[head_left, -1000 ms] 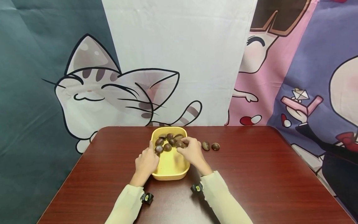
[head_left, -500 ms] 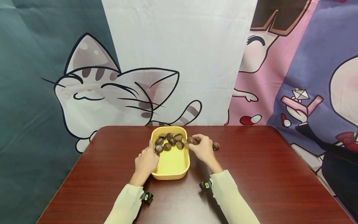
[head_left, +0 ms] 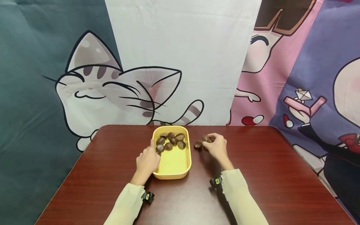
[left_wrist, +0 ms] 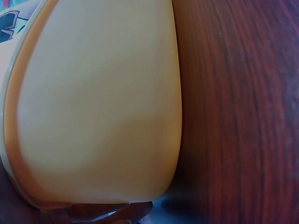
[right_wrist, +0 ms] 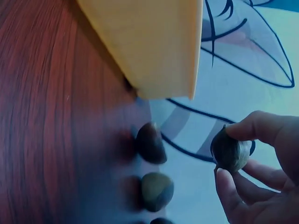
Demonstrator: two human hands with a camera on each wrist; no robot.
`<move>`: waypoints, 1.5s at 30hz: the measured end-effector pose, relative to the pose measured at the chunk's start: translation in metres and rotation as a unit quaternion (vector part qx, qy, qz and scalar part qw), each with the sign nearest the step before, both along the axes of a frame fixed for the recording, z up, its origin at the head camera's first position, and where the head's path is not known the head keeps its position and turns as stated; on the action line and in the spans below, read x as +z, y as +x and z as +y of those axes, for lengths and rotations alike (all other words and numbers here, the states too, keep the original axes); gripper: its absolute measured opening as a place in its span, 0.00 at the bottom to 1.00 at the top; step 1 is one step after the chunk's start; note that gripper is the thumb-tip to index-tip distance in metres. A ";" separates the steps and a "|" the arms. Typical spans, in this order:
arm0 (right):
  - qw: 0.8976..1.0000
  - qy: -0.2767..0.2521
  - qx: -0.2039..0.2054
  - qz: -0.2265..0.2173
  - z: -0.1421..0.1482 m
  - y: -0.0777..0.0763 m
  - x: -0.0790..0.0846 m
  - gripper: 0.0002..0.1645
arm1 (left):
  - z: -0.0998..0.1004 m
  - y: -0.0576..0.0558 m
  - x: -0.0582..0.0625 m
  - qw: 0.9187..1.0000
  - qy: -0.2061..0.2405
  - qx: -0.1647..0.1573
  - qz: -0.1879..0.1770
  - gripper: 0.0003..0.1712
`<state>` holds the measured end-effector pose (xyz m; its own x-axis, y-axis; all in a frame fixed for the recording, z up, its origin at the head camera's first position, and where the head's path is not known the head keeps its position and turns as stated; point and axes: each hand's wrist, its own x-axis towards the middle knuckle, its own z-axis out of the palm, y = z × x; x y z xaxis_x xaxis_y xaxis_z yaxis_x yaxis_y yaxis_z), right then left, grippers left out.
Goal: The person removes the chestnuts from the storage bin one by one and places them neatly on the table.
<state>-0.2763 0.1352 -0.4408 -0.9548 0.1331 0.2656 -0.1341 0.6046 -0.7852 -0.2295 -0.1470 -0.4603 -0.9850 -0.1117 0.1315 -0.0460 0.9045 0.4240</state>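
My left hand holds the left side of a yellow plastic container, its index finger lying along the rim. In the left wrist view the container's pale outer wall fills much of the picture, with part of the hand at the bottom edge. Several brown chestnuts lie toward the far end inside. To the right of the container, my right hand pinches a chestnut between thumb and fingers, above the table. A chestnut rests below it, and a paler one lies beside that.
The dark red wooden table carries everything. A third chestnut shows at the bottom edge of the right wrist view. Behind the table hangs a printed cloth with cartoon figures.
My right hand has moved rightward from inside the container to above the table, with a chestnut between its fingers. A chestnut just right of the container has come into sight. My left hand stays put.
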 end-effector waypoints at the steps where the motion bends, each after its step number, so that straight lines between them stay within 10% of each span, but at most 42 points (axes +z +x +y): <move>1: 1.000 -0.002 -0.004 -0.005 0.003 -0.001 -0.002 0.22 | 0.000 0.000 0.000 1.000 0.001 0.001 -0.001 0.37; 45: 0.987 0.013 -0.115 -0.109 0.071 -0.011 -0.029 0.21 | 0.000 -0.002 -0.001 1.000 -0.001 0.008 0.002 0.36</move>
